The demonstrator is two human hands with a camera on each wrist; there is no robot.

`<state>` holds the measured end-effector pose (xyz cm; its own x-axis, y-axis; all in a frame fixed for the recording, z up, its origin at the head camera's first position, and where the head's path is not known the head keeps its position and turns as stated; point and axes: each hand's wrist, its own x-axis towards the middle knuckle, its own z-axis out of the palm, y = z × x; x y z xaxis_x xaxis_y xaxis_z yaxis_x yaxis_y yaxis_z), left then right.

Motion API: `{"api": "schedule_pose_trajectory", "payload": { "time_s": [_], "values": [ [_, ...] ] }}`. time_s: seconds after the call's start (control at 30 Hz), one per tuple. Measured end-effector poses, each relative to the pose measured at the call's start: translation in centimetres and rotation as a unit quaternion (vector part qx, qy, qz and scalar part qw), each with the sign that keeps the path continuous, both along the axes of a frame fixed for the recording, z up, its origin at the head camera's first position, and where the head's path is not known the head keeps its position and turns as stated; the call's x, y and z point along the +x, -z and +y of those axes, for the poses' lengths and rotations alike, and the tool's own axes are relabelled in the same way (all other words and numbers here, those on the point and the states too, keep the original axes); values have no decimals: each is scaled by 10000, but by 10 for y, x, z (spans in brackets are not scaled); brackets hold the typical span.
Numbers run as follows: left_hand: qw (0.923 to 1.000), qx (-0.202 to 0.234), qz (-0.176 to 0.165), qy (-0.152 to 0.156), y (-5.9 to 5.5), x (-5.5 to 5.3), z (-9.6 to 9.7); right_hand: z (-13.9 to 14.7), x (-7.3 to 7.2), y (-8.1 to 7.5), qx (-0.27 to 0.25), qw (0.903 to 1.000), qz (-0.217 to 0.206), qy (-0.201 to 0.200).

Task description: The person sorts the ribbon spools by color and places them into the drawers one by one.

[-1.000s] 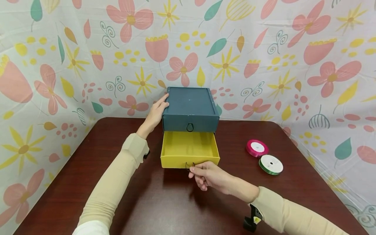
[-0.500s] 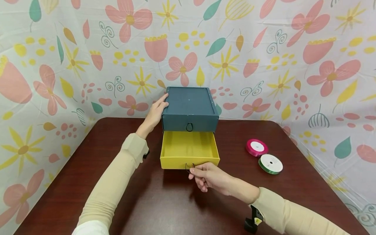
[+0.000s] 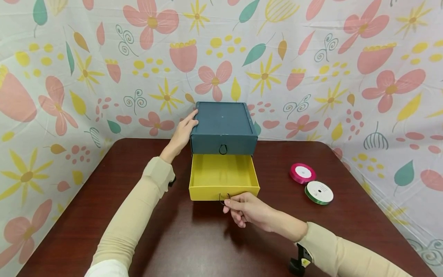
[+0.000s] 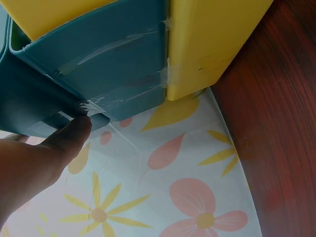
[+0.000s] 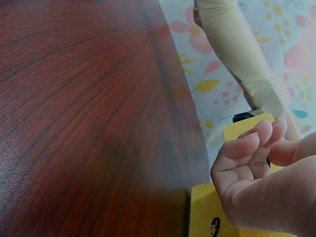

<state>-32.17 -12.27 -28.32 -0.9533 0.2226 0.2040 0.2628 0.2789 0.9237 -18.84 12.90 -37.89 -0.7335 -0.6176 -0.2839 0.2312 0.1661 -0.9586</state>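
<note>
A dark blue drawer box (image 3: 223,119) stands at the middle back, with a black loop pull (image 3: 223,149) on its front. Below that front, a yellow drawer (image 3: 224,192) is slid out, its inside bare. My right hand (image 3: 249,209) pinches the yellow drawer's thin black loop (image 3: 220,199) between thumb and curled fingers. Along the left top edge of the blue box rests my left hand (image 3: 183,132), fingers extended. In the left wrist view, the thumb (image 4: 74,138) touches the blue side (image 4: 108,69) near clear tape.
On the table (image 3: 149,238), to the right, lie a pink ribbon spool (image 3: 302,173) and a green ribbon spool (image 3: 319,193), side by side. A floral cloth (image 3: 221,50) hangs behind. Another yellow front (image 5: 202,212) with a black loop shows low in the right wrist view.
The yellow drawer has come out slightly further toward me along with my right hand. My left hand has kept its place on the blue box.
</note>
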Motion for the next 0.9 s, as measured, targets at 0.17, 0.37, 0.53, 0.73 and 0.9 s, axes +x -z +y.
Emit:
{"api": "schedule_pose_trajectory", "payload": {
  "time_s": [0.17, 0.37, 0.53, 0.73, 0.9],
  "values": [
    [10000, 25, 7, -4, 0, 0, 0, 0, 2, 0, -11, 10000, -2, -43],
    [10000, 39, -18, -13, 1, 1, 0, 0, 5, 0, -42, 9999, -6, -92],
    [10000, 8, -3, 13, 1, 2, 0, 0, 7, 1, -78, 9999, -3, -67],
    [10000, 33, 6, 42, 1, 2, 0, 0, 10, 0, -82, 9999, 7, -65],
    [10000, 55, -1, 31, 1, 1, 0, 1, 12, 0, -77, 9999, 18, -100]
  ]
}}
